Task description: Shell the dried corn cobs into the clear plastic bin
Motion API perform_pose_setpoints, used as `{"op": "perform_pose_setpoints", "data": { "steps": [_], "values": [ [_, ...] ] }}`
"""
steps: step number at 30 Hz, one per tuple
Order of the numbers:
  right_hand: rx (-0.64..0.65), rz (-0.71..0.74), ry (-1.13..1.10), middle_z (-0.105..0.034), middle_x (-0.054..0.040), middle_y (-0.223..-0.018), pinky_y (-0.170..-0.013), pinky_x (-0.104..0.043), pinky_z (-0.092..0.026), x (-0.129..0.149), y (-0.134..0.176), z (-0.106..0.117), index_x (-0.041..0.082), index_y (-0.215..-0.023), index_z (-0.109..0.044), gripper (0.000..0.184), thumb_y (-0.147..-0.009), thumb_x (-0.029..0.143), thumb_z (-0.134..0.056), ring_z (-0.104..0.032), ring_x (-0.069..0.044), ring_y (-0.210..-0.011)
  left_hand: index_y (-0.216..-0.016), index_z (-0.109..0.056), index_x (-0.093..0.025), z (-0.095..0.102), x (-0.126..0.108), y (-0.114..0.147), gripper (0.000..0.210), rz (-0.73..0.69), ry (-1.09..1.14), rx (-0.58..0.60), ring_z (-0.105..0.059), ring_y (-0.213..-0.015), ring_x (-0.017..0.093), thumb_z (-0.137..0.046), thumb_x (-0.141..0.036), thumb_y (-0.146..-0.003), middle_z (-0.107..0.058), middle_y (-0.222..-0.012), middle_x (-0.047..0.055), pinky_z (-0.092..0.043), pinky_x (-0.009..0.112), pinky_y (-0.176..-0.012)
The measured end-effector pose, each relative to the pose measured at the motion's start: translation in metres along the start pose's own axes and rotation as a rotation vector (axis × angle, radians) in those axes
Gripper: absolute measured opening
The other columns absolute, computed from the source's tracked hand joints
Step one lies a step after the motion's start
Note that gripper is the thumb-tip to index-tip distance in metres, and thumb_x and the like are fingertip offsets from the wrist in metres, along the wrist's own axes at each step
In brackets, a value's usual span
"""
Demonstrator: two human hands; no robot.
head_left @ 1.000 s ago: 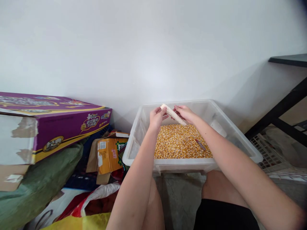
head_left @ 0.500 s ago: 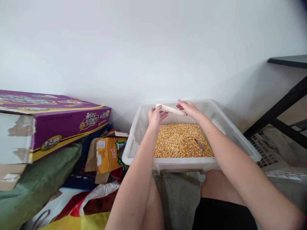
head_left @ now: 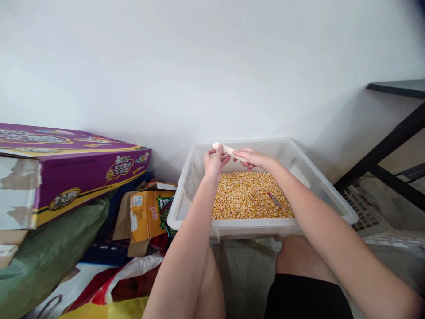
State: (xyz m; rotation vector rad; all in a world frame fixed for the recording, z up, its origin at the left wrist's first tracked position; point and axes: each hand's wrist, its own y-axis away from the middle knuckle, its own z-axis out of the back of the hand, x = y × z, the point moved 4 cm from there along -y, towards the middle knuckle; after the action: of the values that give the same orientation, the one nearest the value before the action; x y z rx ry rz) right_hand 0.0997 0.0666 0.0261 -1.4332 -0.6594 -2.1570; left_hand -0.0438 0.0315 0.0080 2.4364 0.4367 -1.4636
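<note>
A pale, bare corn cob (head_left: 228, 150) is held above the bin, tilted with its left end higher. Near that left end my left hand (head_left: 214, 163) grips it between thumb and fingers. My right hand (head_left: 253, 158) is closed around the cob's lower right end and covers it. Beneath both hands, loose yellow corn kernels (head_left: 247, 197) fill the bottom of a translucent white plastic bin (head_left: 252, 223). On the kernels, toward the right, lies a slim tool (head_left: 274, 200) with a greyish body and a reddish tip; its exact kind is unclear.
To the left, a purple carton (head_left: 93, 177) rests over a green sack (head_left: 56, 248). An orange box (head_left: 148, 217) and plastic bags (head_left: 133, 274) crowd the bin's left side. A black metal frame (head_left: 381, 155) and a grey plastic crate (head_left: 361, 212) stand at right. A white wall rises behind.
My right hand has come down and left from beside the cob's right end and closed on it. The cob now slants more steeply, while my left hand keeps its hold.
</note>
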Motion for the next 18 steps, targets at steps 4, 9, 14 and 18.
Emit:
{"op": "perform_pose_setpoints", "data": {
  "steps": [4,9,14,18],
  "values": [
    [-0.082,-0.013,0.019,-0.032,0.0056,-0.041,-0.032,-0.023,-0.033,-0.002,0.000,0.001,0.020,-0.072,-0.053,0.050,-0.084,0.068,-0.047,-0.028,-0.008,-0.034,-0.098,-0.045,-0.017,-0.003,-0.003,0.008,0.037,-0.065,-0.011,0.020,-0.068,-0.066,0.015,-0.069,-0.037,-0.080,-0.067,-0.079,0.006,-0.056,0.034,-0.074],
    [0.111,-0.047,-0.246,-0.031,0.0061,-0.040,-0.035,-0.022,-0.033,-0.003,0.006,-0.001,0.019,-0.076,-0.054,0.047,-0.094,0.056,-0.032,-0.025,-0.009,-0.033,-0.099,-0.053,-0.017,-0.004,-0.009,0.016,0.029,-0.164,-0.139,0.032,-0.065,-0.062,0.013,-0.069,-0.029,-0.078,-0.069,-0.081,0.006,-0.052,0.027,-0.062],
    [0.249,-0.017,-0.503,-0.033,0.0068,-0.043,-0.037,-0.021,-0.032,-0.005,0.008,0.005,0.017,-0.083,-0.055,0.039,-0.095,0.044,-0.030,-0.020,-0.008,-0.033,-0.089,-0.060,-0.016,-0.015,-0.006,0.023,0.020,-0.194,-0.339,0.155,-0.062,-0.056,0.012,-0.067,-0.030,-0.077,-0.069,-0.073,0.005,-0.047,0.024,-0.055],
    [0.224,-0.025,-0.542,-0.032,0.0069,-0.041,-0.037,-0.021,-0.029,-0.007,0.005,0.009,0.018,-0.080,-0.054,0.040,-0.092,0.046,-0.029,-0.018,-0.008,-0.033,-0.085,-0.060,-0.017,-0.021,-0.002,0.026,0.018,-0.159,-0.384,0.195,-0.061,-0.054,0.013,-0.065,-0.032,-0.077,-0.068,-0.072,0.005,-0.044,0.023,-0.051]
  ]
}}
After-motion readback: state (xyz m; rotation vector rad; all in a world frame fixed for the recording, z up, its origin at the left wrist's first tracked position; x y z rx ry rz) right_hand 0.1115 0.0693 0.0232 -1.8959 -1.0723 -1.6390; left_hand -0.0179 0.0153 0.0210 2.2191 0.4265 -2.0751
